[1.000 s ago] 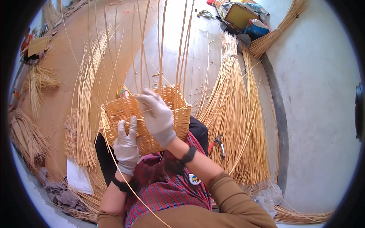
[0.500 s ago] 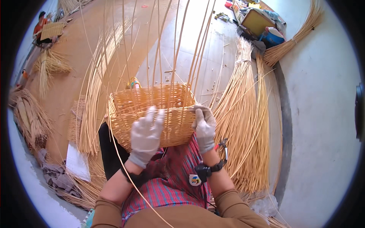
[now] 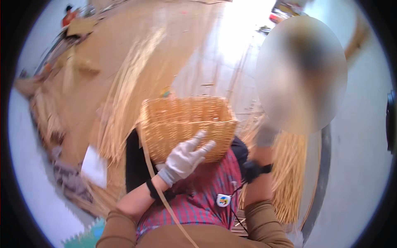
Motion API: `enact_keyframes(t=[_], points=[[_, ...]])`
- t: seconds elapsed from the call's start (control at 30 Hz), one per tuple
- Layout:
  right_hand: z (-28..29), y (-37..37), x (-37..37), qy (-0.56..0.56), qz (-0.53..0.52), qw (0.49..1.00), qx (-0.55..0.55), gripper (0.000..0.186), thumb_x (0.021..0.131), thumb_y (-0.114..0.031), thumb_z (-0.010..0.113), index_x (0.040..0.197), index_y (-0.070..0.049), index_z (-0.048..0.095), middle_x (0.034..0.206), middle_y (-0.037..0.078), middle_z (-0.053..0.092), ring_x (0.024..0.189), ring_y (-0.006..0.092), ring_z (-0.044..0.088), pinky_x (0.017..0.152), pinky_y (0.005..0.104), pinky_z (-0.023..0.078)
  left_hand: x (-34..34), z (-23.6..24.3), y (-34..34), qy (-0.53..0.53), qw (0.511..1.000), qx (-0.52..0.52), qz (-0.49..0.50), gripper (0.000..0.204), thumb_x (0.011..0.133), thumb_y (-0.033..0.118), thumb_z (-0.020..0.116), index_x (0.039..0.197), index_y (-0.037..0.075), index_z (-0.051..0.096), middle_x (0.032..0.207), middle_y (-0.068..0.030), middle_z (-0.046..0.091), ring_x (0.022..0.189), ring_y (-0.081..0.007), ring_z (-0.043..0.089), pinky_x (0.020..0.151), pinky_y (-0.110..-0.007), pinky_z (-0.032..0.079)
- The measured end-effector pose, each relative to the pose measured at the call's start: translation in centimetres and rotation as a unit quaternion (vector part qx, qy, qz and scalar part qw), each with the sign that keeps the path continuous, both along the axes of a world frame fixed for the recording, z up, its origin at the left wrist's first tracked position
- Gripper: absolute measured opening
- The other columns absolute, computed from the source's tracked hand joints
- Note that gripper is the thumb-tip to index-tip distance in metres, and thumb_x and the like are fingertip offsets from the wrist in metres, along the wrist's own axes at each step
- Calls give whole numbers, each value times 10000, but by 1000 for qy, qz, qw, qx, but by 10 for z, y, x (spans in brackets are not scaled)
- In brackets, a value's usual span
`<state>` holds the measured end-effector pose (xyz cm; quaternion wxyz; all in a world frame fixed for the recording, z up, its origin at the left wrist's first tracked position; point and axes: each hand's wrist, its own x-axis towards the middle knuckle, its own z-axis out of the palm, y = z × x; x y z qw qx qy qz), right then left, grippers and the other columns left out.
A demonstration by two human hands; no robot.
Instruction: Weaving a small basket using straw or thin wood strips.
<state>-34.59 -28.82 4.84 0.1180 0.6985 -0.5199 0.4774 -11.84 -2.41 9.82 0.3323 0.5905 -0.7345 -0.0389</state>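
A woven wicker basket point(image 3: 161, 142) sits tilted on my lap, its mouth showing and thin upright canes blurred above it. My left hand point(image 3: 185, 160), in a pale glove with a grey cuff, rests against the front wall, fingers stretched out. To the right of the basket and apart from it is my right hand point(image 3: 266, 135); its glove is smeared and its fingers are hidden by a blurred oval patch. A long cane strand point(image 3: 165, 200) trails from the basket's left side, across my left forearm, to the lower edge.
Bundles of straw-coloured cane lie to the right point(image 3: 287, 182) and to the left point(image 3: 130, 91). A white sheet point(image 3: 94, 167) lies at the left, near grey cloth point(image 3: 68, 173). A person in orange point(image 3: 70, 17) sits far left. A pale wall point(image 3: 355, 165) bounds the right side.
My right hand has left the basket's right rim and moved out to the right. My left hand is lower on the front wall. The whole view has shifted and blurred.
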Motion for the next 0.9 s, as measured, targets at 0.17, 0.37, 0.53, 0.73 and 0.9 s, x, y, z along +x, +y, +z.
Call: enact_keyframes(t=[0.17, 0.37, 0.53, 0.73, 0.9], points=[[106, 32, -77, -86, 93, 982, 141, 280, 1098, -243, 459, 1225, -16, 563, 1071, 122, 624, 960, 190, 618, 793, 278, 529, 30, 22, 83, 0, 998, -22, 59, 488, 902, 190, 714, 1387, 226, 666, 1452, -174, 590, 766, -220, 691, 720, -348, 608], [77, 257, 57, -456, 432, 716, 305, 313, 1134, -328, 440, 1106, -29, 529, 909, 87, 592, 863, 130, 583, 710, 234, 506, 34, 28, 137, 210, 977, -31, 25, 618, 932, 391, 695, 1493, 190, 533, 1275, -130, 679, 767, -289, 725, 656, -388, 601], [84, 308, 145, -283, 461, 648, 536, 298, 1109, -235, 507, 1288, -2, 558, 1003, 96, 662, 790, 121, 578, 726, 213, 483, 129, -15, 197, 44, 980, 37, 189, 246, 908, 167, 604, 1144, 160, 671, 928, -122, 701, 794, -299, 722, 666, -426, 584], [61, 315, 136, -58, 474, 566, 672, 208, 1043, -48, 583, 1227, 15, 657, 976, 47, 697, 829, 97, 595, 774, 241, 507, 258, -204, 435, 9, 799, 365, 477, 248, 858, 168, 661, 1088, 99, 722, 1192, -137, 701, 1061, -315, 686, 929, -402, 559], [51, 332, 158, 50, 436, 581, 685, 210, 1026, -18, 596, 1219, 17, 669, 1002, 47, 711, 906, 95, 637, 851, 248, 532, 215, -266, 514, 412, 514, 323, 680, 233, 1001, 234, 548, 1074, 51, 673, 1069, -151, 765, 893, -278, 708, 890, -385, 543]])
